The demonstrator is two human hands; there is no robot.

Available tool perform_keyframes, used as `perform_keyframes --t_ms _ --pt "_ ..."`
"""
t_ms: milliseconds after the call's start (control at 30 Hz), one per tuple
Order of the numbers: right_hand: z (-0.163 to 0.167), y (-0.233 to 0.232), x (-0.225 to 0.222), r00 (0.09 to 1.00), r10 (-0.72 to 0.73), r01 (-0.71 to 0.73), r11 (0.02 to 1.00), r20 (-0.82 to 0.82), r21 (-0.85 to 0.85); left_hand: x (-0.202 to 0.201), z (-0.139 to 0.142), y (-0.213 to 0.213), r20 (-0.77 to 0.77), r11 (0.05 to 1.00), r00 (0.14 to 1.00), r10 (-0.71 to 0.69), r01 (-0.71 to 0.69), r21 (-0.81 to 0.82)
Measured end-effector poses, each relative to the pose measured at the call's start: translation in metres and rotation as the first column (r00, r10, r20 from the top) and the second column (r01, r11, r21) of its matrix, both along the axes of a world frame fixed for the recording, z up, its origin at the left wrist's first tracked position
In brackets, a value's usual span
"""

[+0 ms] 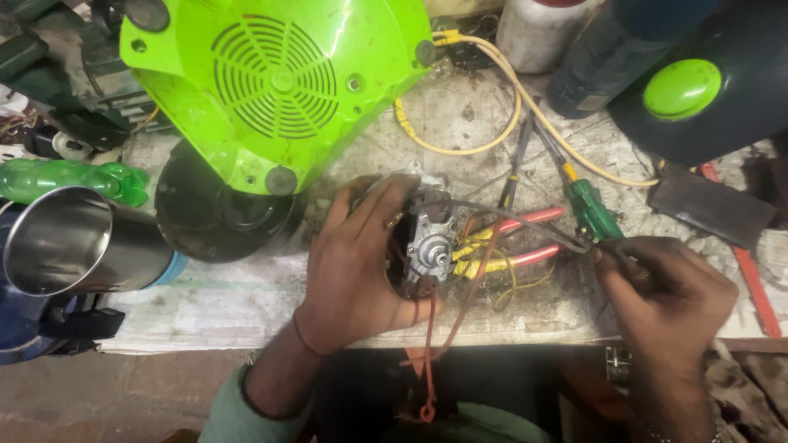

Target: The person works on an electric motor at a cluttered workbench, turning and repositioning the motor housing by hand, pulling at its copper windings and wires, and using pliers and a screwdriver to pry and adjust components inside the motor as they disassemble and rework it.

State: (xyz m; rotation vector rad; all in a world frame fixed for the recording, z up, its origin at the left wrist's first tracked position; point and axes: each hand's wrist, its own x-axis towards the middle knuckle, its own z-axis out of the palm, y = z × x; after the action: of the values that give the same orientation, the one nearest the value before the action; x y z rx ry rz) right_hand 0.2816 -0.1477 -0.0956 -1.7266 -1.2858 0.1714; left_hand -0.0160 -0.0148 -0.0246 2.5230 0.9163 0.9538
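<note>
My left hand (357, 262) is wrapped around a small electric motor (428, 246) with a metal end and yellow and red wires, holding it on the worn workbench (246, 299). A grey wire (525, 226) runs from the motor to my right hand (665, 291), which pinches its far end between the fingertips. Red wires (428, 361) hang from the motor over the bench edge. Pliers with red handles (529, 238) lie just behind the motor. A green-handled screwdriver (591, 209) lies next to my right hand.
A bright green appliance housing (271, 82) with a round vent leans on a black round base (217, 213) at the back left. A steel cup (74, 242) and a green bottle (74, 176) are at the left. A yellow cable (509, 107), canisters and a black-and-green part (698, 82) are behind.
</note>
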Motion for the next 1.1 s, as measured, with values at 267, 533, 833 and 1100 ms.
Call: perform_keyframes --t_ms 267,533,833,1100 --pt "0.003 0.0 -0.003 0.999 -0.023 0.024 1.0 0.029 -0.018 -0.005 -0.002 0.003 0.029 1.0 0.999 -0.023 0.023 -0.005" --pt "0.004 -0.002 -0.004 0.999 -0.018 0.018 1.0 0.041 -0.002 -0.008 -0.006 0.007 0.032 1.0 0.999 -0.02 0.021 -0.022" --pt "0.0 -0.003 -0.002 1.0 0.005 -0.004 1.0 0.012 -0.011 -0.015 -0.003 0.013 0.093 0.995 0.996 -0.016 0.024 -0.094" --pt "0.0 0.0 0.002 0.995 0.01 -0.008 1.0 0.1 -0.021 -0.012 -0.004 0.014 0.091 0.997 0.996 -0.022 0.028 -0.07"
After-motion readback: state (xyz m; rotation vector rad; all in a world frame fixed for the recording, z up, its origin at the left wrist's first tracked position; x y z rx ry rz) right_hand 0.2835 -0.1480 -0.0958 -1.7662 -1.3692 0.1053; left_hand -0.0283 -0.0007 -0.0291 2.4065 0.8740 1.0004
